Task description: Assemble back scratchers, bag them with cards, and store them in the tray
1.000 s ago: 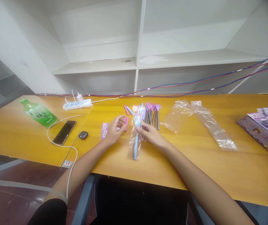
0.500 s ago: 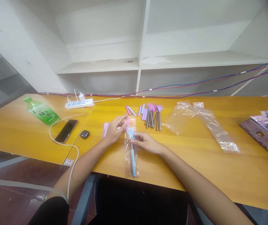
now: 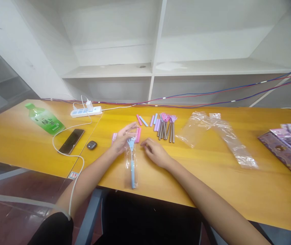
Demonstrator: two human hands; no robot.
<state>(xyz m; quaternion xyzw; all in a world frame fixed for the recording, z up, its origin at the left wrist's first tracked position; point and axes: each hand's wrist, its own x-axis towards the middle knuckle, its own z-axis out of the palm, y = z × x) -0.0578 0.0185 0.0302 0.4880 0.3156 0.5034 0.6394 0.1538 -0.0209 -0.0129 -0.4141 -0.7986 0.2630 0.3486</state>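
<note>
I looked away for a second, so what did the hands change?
The bagged blue stick moved left and closer to the person, its top now at the left hand. The right hand let go. The bottle and phone stayed.

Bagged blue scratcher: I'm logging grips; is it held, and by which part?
Cannot tell: the left hand is at the top of the bag; the right hand is apart.

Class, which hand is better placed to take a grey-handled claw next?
Probably the right hand: it looks empty and lies nearer the grey-handled claws; the left hand is at the bagged blue claw.
</note>
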